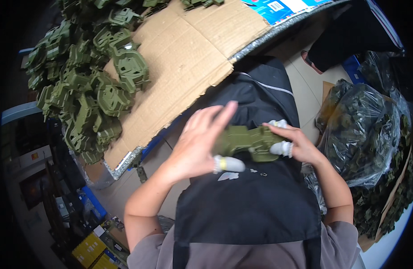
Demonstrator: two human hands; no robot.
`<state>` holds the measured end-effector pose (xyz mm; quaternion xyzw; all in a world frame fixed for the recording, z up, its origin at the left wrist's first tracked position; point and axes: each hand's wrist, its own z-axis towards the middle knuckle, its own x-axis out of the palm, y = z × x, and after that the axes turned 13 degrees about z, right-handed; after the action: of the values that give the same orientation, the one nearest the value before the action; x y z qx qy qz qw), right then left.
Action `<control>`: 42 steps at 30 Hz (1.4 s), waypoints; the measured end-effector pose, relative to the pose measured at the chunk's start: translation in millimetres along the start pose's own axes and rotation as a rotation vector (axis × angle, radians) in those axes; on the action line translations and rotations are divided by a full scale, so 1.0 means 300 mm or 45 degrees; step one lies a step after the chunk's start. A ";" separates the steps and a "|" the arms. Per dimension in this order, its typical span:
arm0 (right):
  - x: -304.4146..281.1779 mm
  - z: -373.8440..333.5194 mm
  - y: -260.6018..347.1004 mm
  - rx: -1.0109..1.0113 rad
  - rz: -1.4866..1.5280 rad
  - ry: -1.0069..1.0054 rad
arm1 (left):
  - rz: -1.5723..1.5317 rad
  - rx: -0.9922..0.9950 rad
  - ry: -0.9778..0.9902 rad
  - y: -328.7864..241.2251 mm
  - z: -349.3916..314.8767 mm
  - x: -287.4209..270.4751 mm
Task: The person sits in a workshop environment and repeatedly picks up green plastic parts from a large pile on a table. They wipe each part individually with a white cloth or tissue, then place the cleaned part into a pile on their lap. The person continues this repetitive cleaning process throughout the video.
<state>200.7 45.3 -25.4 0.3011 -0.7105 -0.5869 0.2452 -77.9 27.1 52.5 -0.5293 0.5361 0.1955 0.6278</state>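
Note:
An olive-green moulded plastic part is held over my lap, above the dark apron. My right hand grips its right end, with the thumb and a finger covered by white finger cots. At the part's left side is my left hand, slightly blurred, its fingers stretched out and apart. A white cot covers the left thumb. Whether the left palm touches the part cannot be made out. Small white scraps lie on the apron below.
A large heap of similar green parts covers the left of the cardboard-topped table. At right, a clear plastic bag sits over more dark green pieces. Yellow boxes stand at lower left. Another person's dark-clothed leg shows at upper right.

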 end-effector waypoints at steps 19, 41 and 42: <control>0.095 0.211 0.116 -0.495 -0.411 0.428 | -0.628 -0.252 -0.257 -0.001 -0.110 0.249; 0.017 0.044 0.245 -0.485 -0.105 0.172 | -0.681 0.197 -0.159 0.043 -0.003 0.269; 0.014 0.042 0.227 -0.483 -0.095 0.170 | -0.570 0.179 -0.183 0.048 -0.007 0.264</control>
<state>179.4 59.9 39.1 0.3138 -0.5577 -0.6977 0.3220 -63.0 4.8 -23.4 -0.5746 0.3717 0.0510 0.7274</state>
